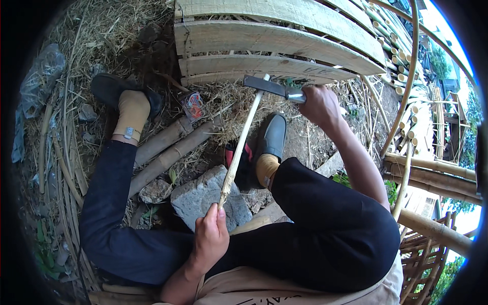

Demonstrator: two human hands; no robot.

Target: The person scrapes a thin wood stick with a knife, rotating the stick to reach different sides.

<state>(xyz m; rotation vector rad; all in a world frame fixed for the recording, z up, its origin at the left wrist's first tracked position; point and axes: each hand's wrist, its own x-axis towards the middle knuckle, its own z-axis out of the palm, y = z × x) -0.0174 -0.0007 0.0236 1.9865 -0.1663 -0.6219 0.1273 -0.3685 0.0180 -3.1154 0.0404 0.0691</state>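
My left hand (211,236) is closed around the lower end of a long, pale, peeled stick (243,138). The stick slants up and away from me, rough and frayed near my grip and smooth towards the far end. In my right hand (321,105) is a knife (265,86) with a short, broad dark blade and a shiny metal collar; my fingers hide its handle. The blade crosses the stick close to its far tip and appears to touch it. Behind the blade stands a slatted wooden crate (274,33).
A grey rock (203,195) and bamboo poles (175,150) lie between my legs, over straw-strewn ground. At the left is a crumpled plastic bag (43,73). Stacked cut bamboo (401,61) and a bamboo rail (432,231) stand at the right. A small coloured wrapper (192,105) lies by the crate.
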